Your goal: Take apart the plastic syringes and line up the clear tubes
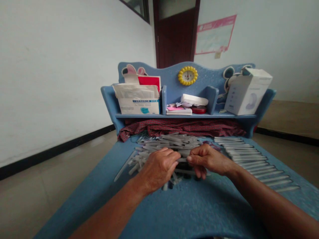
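Observation:
My left hand (pixel 161 167) and my right hand (pixel 208 160) meet over the middle of the desk. Between them they pinch a short translucent grey pen barrel (pixel 182 160), one end in each hand. The fingers of both are closed, and part of the barrel is hidden by them. Behind and below lies a loose pile of grey pen barrels (pixel 171 141), with small black parts (pixel 170 185) among them near the front. To the right, several longer pens (pixel 249 159) lie side by side in a slanted row.
The blue desk (pixel 159 215) has a back shelf holding a mask box (pixel 139 101), papers (pixel 178 111), a red tin (pixel 198 110) and a white box (pixel 246 93). A checked cloth (pixel 184 127) lies beneath the shelf. One long thin pen-like piece (pixel 124 167) lies left of the pile.

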{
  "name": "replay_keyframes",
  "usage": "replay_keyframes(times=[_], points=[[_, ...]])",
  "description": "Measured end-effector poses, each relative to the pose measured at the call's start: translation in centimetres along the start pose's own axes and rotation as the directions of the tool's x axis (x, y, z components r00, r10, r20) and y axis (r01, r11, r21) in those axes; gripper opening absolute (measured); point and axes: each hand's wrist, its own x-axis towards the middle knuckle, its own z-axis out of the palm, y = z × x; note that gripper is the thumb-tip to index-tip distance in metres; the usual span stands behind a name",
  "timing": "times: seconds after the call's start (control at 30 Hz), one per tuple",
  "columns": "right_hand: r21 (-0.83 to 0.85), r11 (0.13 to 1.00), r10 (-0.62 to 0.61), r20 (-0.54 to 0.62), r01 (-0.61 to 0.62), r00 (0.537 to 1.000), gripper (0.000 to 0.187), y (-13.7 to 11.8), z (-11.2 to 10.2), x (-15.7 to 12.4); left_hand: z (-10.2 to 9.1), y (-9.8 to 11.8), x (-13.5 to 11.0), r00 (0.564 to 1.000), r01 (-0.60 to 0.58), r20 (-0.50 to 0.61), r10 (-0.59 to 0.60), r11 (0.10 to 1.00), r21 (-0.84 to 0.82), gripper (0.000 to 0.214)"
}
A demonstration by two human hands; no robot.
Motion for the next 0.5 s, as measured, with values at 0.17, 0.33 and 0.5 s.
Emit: replay_keyframes(times=[0.17,0.33,0.5], points=[[0.03,0.999,0.011,-0.026,-0.011,1.0,0.04,-0.18,0.22,0.01,-0.19,0.28,0.09,0.998,-0.038,-0.042,0.042,0.994,0.101,0.018],[0.041,0.999,0.025,-0.034,-0.023,0.999,0.04,-0.11,0.44,0.07,-0.25,0.34,0.15,0.999,-0.021,-0.045,0.027,0.99,0.14,0.014],[-0.023,1.0,-0.021,-0.076,0.019,0.997,0.042,0.21,0.42,0.12,-0.6,-0.47,0.19,0.987,0.086,-0.141,-0.075,0.993,0.076,0.009]])
